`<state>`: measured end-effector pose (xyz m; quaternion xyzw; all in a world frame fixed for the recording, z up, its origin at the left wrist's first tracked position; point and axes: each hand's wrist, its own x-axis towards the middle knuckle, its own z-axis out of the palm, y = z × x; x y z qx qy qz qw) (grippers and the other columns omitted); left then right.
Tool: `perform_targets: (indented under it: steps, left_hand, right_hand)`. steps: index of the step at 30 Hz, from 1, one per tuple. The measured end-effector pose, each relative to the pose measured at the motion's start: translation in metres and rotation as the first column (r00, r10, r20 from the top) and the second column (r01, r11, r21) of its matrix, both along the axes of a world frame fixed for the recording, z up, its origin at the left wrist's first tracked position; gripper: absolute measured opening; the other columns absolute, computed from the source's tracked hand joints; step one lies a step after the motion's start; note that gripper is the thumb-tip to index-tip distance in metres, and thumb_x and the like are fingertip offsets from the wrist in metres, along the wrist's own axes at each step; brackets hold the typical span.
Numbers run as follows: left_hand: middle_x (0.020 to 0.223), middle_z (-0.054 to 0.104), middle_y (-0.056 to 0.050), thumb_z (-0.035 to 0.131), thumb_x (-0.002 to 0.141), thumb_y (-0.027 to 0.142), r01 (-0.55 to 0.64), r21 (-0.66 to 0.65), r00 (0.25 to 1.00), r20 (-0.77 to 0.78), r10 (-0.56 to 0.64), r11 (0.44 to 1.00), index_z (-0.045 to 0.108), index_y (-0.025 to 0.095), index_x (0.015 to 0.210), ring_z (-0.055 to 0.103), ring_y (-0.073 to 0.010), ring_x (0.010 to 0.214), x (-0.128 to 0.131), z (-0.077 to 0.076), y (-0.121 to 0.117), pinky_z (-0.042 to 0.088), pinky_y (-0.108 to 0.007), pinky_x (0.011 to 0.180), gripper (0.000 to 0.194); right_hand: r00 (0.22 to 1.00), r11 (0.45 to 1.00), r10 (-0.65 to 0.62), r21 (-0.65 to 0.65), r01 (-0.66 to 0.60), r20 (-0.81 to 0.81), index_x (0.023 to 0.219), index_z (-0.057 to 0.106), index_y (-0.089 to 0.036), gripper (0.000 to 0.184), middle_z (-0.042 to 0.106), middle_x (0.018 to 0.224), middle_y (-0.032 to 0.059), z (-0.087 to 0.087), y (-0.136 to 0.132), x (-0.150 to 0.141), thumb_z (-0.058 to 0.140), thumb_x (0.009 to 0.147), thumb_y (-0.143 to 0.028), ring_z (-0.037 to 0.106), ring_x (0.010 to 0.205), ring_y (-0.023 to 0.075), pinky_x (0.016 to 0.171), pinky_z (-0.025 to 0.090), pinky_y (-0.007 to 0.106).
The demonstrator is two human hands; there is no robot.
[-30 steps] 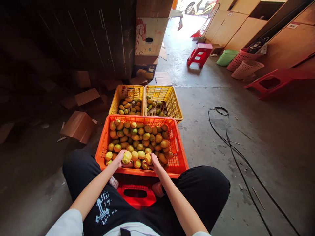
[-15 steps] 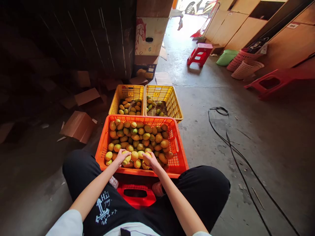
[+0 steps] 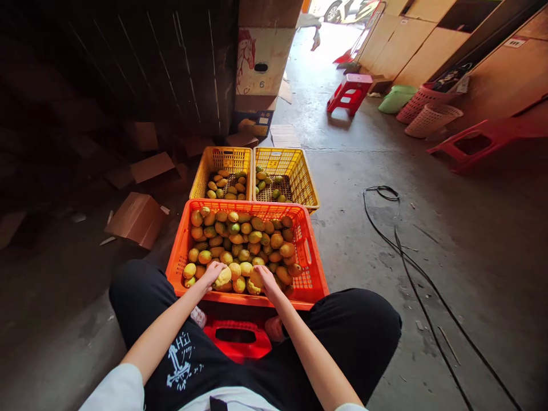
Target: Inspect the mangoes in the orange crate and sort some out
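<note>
A large orange-red crate (image 3: 317, 268) full of yellow and green lemons (image 3: 240, 240) stands in front of me, between my knees. At its near side, my left hand (image 3: 213, 274) has its fingers closed around a yellow, bumpy lemon (image 3: 223, 278). My right hand (image 3: 266, 279) grips another yellow lemon (image 3: 256, 278), which the thumb and fingers partly cover. Both lemons are just above the others in the near row. More yellow lemons lie between the two hands.
Two yellow crates, the left (image 3: 200, 174) and the right (image 3: 310, 182), hold some fruit behind the orange-red one. A red stool (image 3: 351, 94) stands farther back. Cartons (image 3: 139, 220) lie at left; a black cable (image 3: 411, 262) crosses the floor at right. Baskets (image 3: 432, 120) stand by the right wall.
Both hands still hold their lemons, with small shifts of the fingers. The left lemon is turned slightly and shows more of its side. The crates have not moved.
</note>
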<state>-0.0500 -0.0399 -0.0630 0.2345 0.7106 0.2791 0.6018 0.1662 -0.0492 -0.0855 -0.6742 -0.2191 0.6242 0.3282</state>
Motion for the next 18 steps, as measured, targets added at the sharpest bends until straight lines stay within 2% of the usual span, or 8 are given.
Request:
perform_targets:
  steps: [3, 6, 13, 18]
  left_hand:
    - [0.069, 0.059, 0.001, 0.067, 0.089, 0.019, -0.086, -0.066, 0.986, 0.141, 0.094, 0.994, 0.062, 0.02, 0.077, 0.059, -0.0152, 0.063, 0.002, 0.004, 0.001, 0.049, -0.021, 0.058, 0.013]
    - [0.066, 0.061, 0.001, 0.06, 0.094, 0.023, -0.117, -0.163, 0.949, 0.272, 0.159, 0.98, 0.061, 0.021, 0.083, 0.06, -0.0163, 0.059, 0.003, 0.01, 0.002, 0.057, -0.027, 0.061, 0.011]
    - [0.07, 0.068, -0.003, 0.053, 0.1, 0.025, -0.226, -0.25, 0.893, 0.333, 0.303, 0.941, 0.064, 0.017, 0.105, 0.067, -0.0178, 0.057, 0.003, 0.024, 0.005, 0.062, -0.029, 0.057, 0.016]
    - [0.077, 0.072, -0.008, 0.044, 0.105, 0.028, -0.227, -0.331, 0.847, 0.397, 0.353, 0.916, 0.064, 0.013, 0.11, 0.072, -0.0206, 0.061, 0.001, 0.03, 0.008, 0.063, -0.031, 0.054, 0.025]
  right_hand:
    - [0.994, 0.996, -0.056, -0.08, 0.048, -0.096, 0.083, 0.065, -0.024, 0.014, 0.068, 0.075, 0.0026, 0.005, 0.002, 0.0, 0.066, 0.081, -0.038, 0.071, 0.073, 0.0236, 0.065, 0.058, 0.033]
    - [0.985, 0.989, -0.102, -0.118, 0.085, -0.142, 0.086, 0.066, -0.024, 0.014, 0.069, 0.078, 0.0026, 0.009, 0.002, -0.001, 0.068, 0.083, -0.037, 0.073, 0.076, 0.0233, 0.066, 0.061, 0.033]
    - [0.978, 0.982, -0.145, -0.138, 0.125, -0.151, 0.088, 0.063, -0.025, 0.008, 0.068, 0.081, 0.0008, 0.01, 0.002, -0.003, 0.062, 0.087, -0.032, 0.073, 0.078, 0.021, 0.064, 0.061, 0.029]
    - [0.967, 0.974, -0.181, -0.172, 0.15, -0.178, 0.094, 0.06, -0.025, 0.014, 0.069, 0.087, 0.0015, 0.009, 0.004, -0.004, 0.06, 0.087, -0.038, 0.075, 0.077, 0.0206, 0.065, 0.061, 0.03]
